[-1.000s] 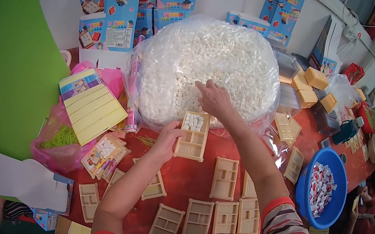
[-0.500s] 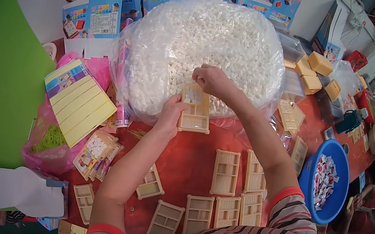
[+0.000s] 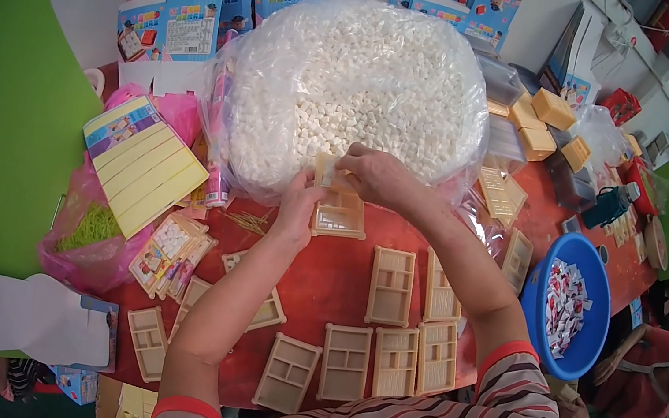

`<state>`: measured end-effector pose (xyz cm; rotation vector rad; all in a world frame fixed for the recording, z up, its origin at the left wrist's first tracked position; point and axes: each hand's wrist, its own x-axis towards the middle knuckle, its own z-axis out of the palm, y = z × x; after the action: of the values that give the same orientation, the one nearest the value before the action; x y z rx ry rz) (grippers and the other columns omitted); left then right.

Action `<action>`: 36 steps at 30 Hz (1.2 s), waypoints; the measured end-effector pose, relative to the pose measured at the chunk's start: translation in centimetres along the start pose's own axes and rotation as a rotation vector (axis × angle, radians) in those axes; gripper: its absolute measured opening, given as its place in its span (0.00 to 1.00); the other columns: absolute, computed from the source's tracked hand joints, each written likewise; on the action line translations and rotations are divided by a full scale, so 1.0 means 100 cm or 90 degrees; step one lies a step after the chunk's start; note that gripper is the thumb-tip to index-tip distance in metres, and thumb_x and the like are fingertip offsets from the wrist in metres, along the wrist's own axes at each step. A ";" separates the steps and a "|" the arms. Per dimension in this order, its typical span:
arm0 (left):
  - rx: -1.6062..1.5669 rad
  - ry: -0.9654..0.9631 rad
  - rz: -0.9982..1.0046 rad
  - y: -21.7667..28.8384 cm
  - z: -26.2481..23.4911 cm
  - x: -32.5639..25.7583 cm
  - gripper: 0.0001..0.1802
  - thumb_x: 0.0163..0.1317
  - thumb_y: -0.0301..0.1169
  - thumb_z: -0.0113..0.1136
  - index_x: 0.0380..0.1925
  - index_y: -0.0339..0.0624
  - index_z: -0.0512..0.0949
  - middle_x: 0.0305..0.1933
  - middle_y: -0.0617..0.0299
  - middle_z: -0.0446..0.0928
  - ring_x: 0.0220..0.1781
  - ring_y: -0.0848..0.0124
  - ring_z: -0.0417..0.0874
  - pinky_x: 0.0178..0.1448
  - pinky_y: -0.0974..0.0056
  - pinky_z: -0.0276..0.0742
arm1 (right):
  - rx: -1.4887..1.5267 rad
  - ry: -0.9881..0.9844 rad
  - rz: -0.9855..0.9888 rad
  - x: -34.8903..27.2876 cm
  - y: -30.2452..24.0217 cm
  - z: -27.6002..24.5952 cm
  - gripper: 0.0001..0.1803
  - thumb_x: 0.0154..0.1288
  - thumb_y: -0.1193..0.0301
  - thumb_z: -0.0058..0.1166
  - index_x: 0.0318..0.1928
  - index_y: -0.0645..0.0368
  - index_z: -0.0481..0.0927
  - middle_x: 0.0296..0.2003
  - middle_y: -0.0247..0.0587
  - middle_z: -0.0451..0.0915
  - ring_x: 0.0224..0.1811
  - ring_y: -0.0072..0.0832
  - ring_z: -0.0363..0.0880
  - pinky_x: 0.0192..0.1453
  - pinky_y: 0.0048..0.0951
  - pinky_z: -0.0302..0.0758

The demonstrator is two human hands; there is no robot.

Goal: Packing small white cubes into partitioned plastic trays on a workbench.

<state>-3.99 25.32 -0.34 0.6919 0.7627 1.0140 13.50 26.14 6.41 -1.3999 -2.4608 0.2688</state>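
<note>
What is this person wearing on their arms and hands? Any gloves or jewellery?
No gloves: the left hand and right hand are bare, with no ring, watch or bracelet that shows. Both forearms are uncovered. The short sleeves end above the elbows; the fabric is striped in white, grey and dark red, and each cuff has a plain red band.

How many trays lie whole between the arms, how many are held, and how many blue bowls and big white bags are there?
Flat trays: 6
Held tray: 1
Blue bowl: 1
Big white bag: 1
Total: 9
</note>
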 end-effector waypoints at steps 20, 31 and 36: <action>0.017 0.057 -0.003 -0.032 -0.034 -0.034 0.20 0.58 0.19 0.51 0.53 0.32 0.69 0.49 0.53 0.77 0.48 0.65 0.82 0.55 0.60 0.80 | -0.005 0.180 0.048 0.031 0.029 0.040 0.06 0.61 0.72 0.51 0.33 0.60 0.80 0.33 0.47 0.80 0.37 0.47 0.81 0.42 0.44 0.78; -0.034 0.082 0.012 -0.062 -0.033 -0.077 0.21 0.58 0.19 0.50 0.54 0.32 0.67 0.52 0.49 0.76 0.50 0.62 0.82 0.56 0.58 0.80 | 0.122 0.190 -0.020 -0.048 -0.030 0.057 0.07 0.59 0.75 0.54 0.38 0.60 0.82 0.35 0.47 0.77 0.38 0.46 0.80 0.43 0.42 0.79; -0.036 0.114 -0.029 -0.072 -0.044 -0.092 0.26 0.54 0.19 0.53 0.56 0.32 0.67 0.48 0.51 0.77 0.48 0.64 0.81 0.55 0.62 0.77 | 0.096 0.236 0.023 -0.061 -0.030 0.092 0.08 0.60 0.74 0.54 0.39 0.62 0.81 0.35 0.49 0.77 0.39 0.47 0.80 0.45 0.42 0.78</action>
<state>-7.21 14.88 -6.41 0.5377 0.8987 1.0618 10.83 19.17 -2.31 -1.2986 -2.0736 0.1791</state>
